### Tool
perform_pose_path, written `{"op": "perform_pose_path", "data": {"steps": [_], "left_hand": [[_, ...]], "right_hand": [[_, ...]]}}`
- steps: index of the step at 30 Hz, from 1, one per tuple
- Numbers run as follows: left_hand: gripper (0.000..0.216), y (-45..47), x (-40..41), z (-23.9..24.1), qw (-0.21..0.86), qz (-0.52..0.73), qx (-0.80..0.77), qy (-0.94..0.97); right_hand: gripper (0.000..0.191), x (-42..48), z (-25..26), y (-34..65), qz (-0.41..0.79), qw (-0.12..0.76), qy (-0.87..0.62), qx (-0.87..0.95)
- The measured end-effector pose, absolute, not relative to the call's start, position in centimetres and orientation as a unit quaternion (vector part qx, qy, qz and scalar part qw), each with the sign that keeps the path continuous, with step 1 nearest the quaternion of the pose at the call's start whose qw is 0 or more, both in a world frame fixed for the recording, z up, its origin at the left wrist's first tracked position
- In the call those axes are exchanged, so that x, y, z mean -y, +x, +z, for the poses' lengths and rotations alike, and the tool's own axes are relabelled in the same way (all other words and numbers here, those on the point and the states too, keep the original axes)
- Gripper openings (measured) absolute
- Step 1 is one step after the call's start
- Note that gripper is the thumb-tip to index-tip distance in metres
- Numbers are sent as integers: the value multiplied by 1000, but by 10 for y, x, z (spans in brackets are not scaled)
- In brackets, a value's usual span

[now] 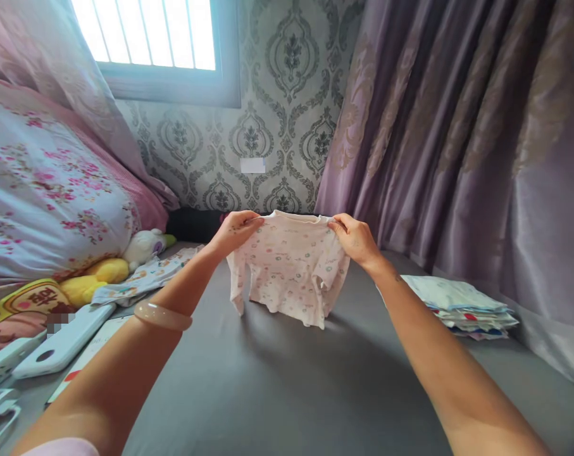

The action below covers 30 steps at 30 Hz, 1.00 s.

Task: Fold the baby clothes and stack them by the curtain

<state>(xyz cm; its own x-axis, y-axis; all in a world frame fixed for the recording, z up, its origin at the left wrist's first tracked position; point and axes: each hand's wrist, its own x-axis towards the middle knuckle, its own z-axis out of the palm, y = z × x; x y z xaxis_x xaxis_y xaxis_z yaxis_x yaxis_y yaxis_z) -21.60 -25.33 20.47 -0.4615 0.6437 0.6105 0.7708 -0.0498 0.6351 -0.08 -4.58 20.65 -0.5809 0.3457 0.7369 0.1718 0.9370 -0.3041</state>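
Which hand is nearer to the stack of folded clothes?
Right. The right hand holds the small shirt on the side toward the stack of folded clothes; the left hand holds its far side.

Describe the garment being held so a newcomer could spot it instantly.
On the grey bed before the patterned wall, the left hand and right hand hold up a small shirt by its shoulders. It is pale pink with tiny prints and hangs unfolded, unlike the folded pile of clothes at the right.
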Motion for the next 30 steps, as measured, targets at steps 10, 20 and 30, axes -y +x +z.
{"op": "perform_pose_path", "data": {"steps": [10,20,30], "left_hand": [[33,-174,334,233,345,-334,686,-546],[43,-234,314,230,-21,-322,742,-587],[30,-256,252,30,-40,-162,805,-570]], "right_hand": [[33,99,235,59,50,476,-73,875],[43,65,226,29,249,263,-80,929],[32,36,33,-35,15,-4,-231,973]]}}
